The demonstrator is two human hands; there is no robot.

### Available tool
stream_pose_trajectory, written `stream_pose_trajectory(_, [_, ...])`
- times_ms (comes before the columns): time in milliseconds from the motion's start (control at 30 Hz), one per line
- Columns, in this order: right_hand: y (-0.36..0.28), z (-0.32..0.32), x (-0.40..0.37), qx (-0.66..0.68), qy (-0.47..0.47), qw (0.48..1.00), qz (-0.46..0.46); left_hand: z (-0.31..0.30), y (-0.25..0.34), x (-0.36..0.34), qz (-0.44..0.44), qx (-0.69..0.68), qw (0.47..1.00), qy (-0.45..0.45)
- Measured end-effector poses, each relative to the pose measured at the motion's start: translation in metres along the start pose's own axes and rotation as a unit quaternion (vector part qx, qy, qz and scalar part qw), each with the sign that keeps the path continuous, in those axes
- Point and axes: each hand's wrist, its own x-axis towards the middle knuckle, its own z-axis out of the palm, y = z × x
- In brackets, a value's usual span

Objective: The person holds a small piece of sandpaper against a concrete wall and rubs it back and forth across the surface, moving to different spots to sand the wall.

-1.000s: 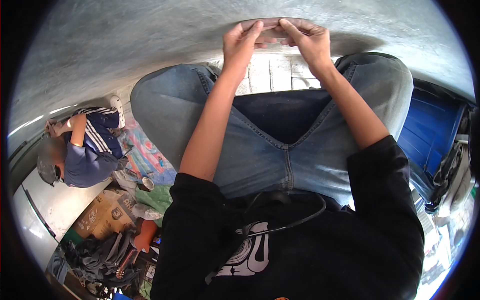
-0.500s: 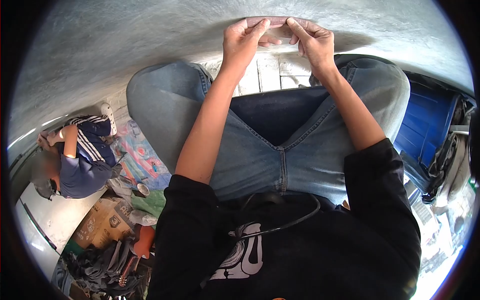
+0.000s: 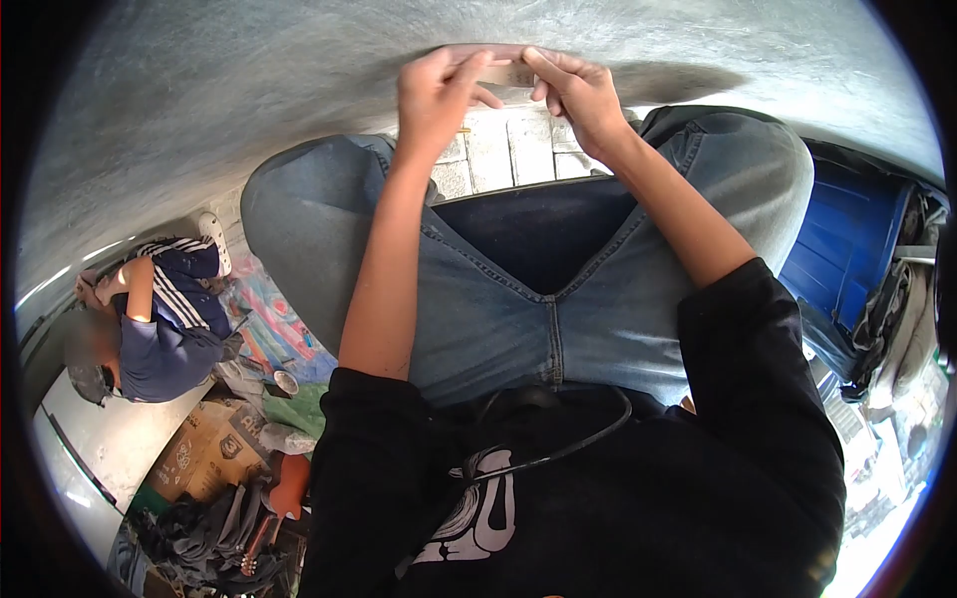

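Note:
A strip of what looks like sandpaper (image 3: 511, 75), reddish-brown along its top edge and paler with printed marks below, is held flat against a large curved grey panel (image 3: 289, 70). My left hand (image 3: 431, 98) pinches its left end between thumb and fingers, slightly blurred. At the other end my right hand (image 3: 580, 97) grips it, thumb on the near face. Some fingers of both hands are hidden behind the strip. The panel's surface is dull, with faint scuffs and streaks.
My bent knees in jeans (image 3: 309, 199) are spread below the panel, over pale paving (image 3: 513, 149). Another person (image 3: 174, 344) crouches at left by the panel. Behind them are a cardboard box (image 3: 214, 448) and dark cloth (image 3: 209, 533). A blue plastic container (image 3: 842, 244) stands at right.
Both hands have slid the strip to the left along the panel, still gripping its two ends. The camera view has shifted slightly.

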Motion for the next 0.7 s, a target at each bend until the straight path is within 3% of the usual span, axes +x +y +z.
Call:
stream_pose_trajectory(33, [0.006, -0.004, 0.001, -0.001, 0.002, 1.0, -0.001, 0.004, -0.002, 0.004, 0.056, 0.047, 0.997, -0.03])
stream_pose_trajectory(67, [0.009, -0.007, 0.001, 0.085, 0.017, 0.995, 0.052, 0.009, 0.003, 0.007, 0.077, 0.151, 0.984, -0.047])
stream_pose_trajectory(100, [0.012, -0.011, 0.0, 0.169, 0.033, 0.979, 0.105, 0.014, -0.001, 0.01, 0.075, 0.147, 0.985, -0.048])
stream_pose_trajectory(167, [0.011, -0.015, 0.0, 0.175, 0.053, 0.978, 0.097, 0.025, -0.006, 0.015, 0.077, 0.177, 0.981, -0.028])
stream_pose_trajectory(233, [0.003, -0.014, -0.001, 0.111, 0.113, 0.987, 0.024, 0.032, -0.003, 0.014, 0.053, 0.095, 0.994, -0.025])
stream_pose_trajectory(300, [-0.004, -0.008, 0.0, 0.098, 0.132, 0.986, 0.009, 0.034, -0.002, 0.012, -0.04, -0.087, 0.995, -0.012])
stream_pose_trajectory(400, [-0.021, 0.003, -0.005, -0.109, 0.125, 0.978, -0.125, 0.022, -0.013, 0.007, -0.101, -0.195, 0.976, 0.0])
stream_pose_trajectory(500, [-0.028, 0.013, -0.003, -0.168, 0.074, 0.978, -0.101, 0.012, -0.016, 0.002, -0.146, -0.261, 0.954, 0.034])
stream_pose_trajectory(567, [-0.018, 0.019, 0.002, -0.139, 0.074, 0.985, -0.077, 0.0, -0.015, 0.0, -0.14, -0.124, 0.981, 0.051])
stream_pose_trajectory(633, [-0.01, 0.022, 0.009, 0.013, 0.038, 0.998, 0.041, -0.011, -0.008, 0.004, -0.094, -0.097, 0.989, 0.053])
stream_pose_trajectory(667, [-0.006, 0.021, 0.011, 0.067, 0.004, 0.992, 0.102, -0.014, -0.001, 0.004, -0.046, 0.045, 0.997, 0.048])
stream_pose_trajectory(700, [-0.002, 0.02, 0.012, 0.069, 0.007, 0.993, 0.1, -0.014, 0.003, 0.005, 0.005, 0.185, 0.982, 0.042])
